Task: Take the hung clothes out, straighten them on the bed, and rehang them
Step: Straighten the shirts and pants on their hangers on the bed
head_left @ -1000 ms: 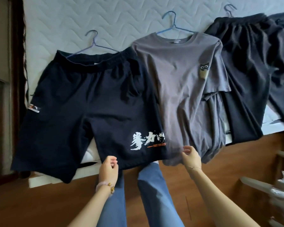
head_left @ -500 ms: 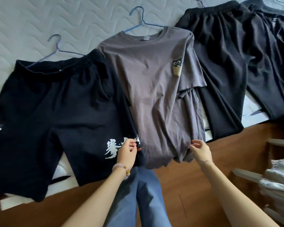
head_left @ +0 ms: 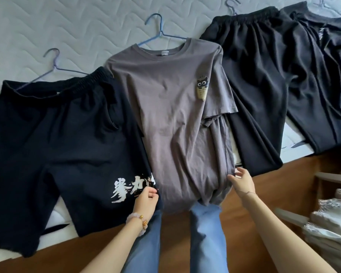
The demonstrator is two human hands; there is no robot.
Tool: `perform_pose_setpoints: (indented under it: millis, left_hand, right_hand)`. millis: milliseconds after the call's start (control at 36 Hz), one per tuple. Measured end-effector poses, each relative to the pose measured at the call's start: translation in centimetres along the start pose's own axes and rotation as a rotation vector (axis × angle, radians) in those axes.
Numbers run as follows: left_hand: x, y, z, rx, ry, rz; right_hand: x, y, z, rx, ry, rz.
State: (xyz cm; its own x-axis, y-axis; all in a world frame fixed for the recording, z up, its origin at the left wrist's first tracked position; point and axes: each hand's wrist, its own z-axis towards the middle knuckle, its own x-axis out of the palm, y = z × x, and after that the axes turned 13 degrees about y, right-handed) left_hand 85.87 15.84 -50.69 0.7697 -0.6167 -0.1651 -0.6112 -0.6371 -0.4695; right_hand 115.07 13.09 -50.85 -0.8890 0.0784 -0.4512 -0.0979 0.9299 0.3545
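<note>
A second ago our left hand (head_left: 146, 200) sat at the hem of the navy shorts (head_left: 57, 144). Now it pinches the lower left edge of the grey T-shirt (head_left: 171, 115), and our right hand (head_left: 242, 183) pinches the right corner — the shirt stretches away from both hands on the bed (head_left: 47, 26), hanger (head_left: 161, 26) still in it. We judge the shorts done — the shirt's straightening begins.

Grey t-shirt (head_left: 171, 119) on blue hanger (head_left: 159, 34), flat on mattress (head_left: 67, 26), frame centre. Black shorts (head_left: 57, 134) overlap its edge at 9 o'clock, black trousers (head_left: 264, 85) at 2 o'clock. Left hand (head_left: 145, 203) pinches shirt hem at 7 o'clock, right hand (head_left: 242, 182) at 5 o'clock.
</note>
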Motion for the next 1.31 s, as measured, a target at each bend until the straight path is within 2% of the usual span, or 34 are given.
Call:
perform_pose_setpoints:
  millis: [194, 306, 361, 444, 556, 694, 833, 1000, 1167, 1306]
  left_hand:
    - [3.8, -1.0, 0.6, -0.074, -0.139, 0.051]
    - [5.7, -1.6, 0.8, -0.1, -0.264, 0.048]
    - [6.7, -1.8, 0.6, -0.09, -0.349, 0.048]
    - [8.2, -1.7, 0.1, -0.091, -0.458, 0.086]
    - [9.7, -1.2, -0.4, -0.139, -0.564, -0.016]
    - [11.2, -1.3, -0.4, -0.201, -0.538, -0.077]
    - [11.9, -2.3, 0.5, -0.208, -0.482, -0.117]
    - [12.5, -4.7, 1.4, -0.204, -0.444, -0.156]
    - [12.4, -6.0, 1.8, -0.277, -0.357, -0.476]
    - [11.9, -6.4, 1.2, -0.208, -0.291, -0.588]
  right_hand:
    - [-0.7, -0.7, 1.3, 0.058, 0.071, -0.136]
    - [-1.3, -1.0, 1.7, -0.035, 0.178, -0.442]
    - [-2.1, -1.1, 2.2, -0.107, 0.23, -0.513]
    - [-4.7, -1.1, 3.1, -0.17, 0.237, -0.445]
    - [-9.9, -1.5, 5.1, -0.165, 0.162, -0.234]
    - [-14.5, -2.2, 7.3, -0.132, 0.058, -0.174]
    - [-15.6, -1.9, 9.0, -0.085, -0.036, -0.138]
    - [-15.1, -2.6, 9.2, -0.119, 0.051, -0.158]
    - [-15.3, -3.3, 8.9, -0.162, 0.099, -0.222]
    - [-15.8, -2.9, 8.6, -0.162, 0.118, -0.237]
